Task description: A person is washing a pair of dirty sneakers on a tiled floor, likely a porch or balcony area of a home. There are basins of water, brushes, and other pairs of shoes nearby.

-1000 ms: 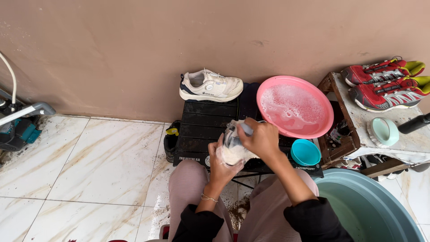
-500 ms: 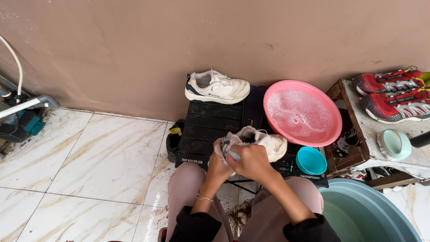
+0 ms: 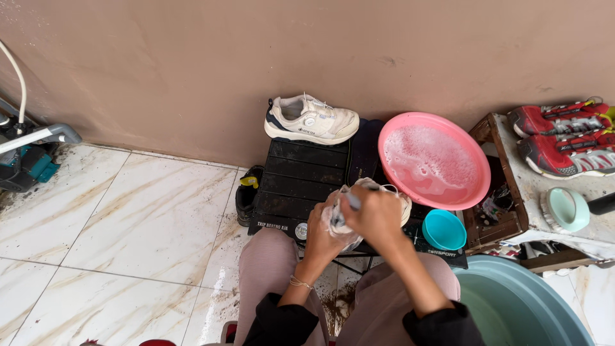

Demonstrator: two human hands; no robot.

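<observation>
My left hand point(image 3: 322, 234) grips a wet white sneaker point(image 3: 398, 201) from below, over the front edge of a black slatted table point(image 3: 300, 174). My right hand point(image 3: 375, 214) lies over the sneaker, closed on a small brush with a grey-blue handle point(image 3: 352, 202) that presses against the shoe. The hands hide most of the sneaker. Its matching white sneaker point(image 3: 312, 120) stands at the table's back edge against the wall. A pink basin point(image 3: 471, 147) of soapy water sits just right of my hands.
A small teal bowl point(image 3: 444, 229) sits below the basin and a large teal tub point(image 3: 520, 306) at lower right. Two red sneakers point(image 3: 564, 138) and a mint round lid point(image 3: 567, 209) lie on a stand. A black shoe point(image 3: 246, 193) sits left of the table; a hose machine point(image 3: 25, 160) at far left.
My right hand has come down over the top of the sneaker with the brush, and both hands have lowered slightly. The view has shifted a little.
</observation>
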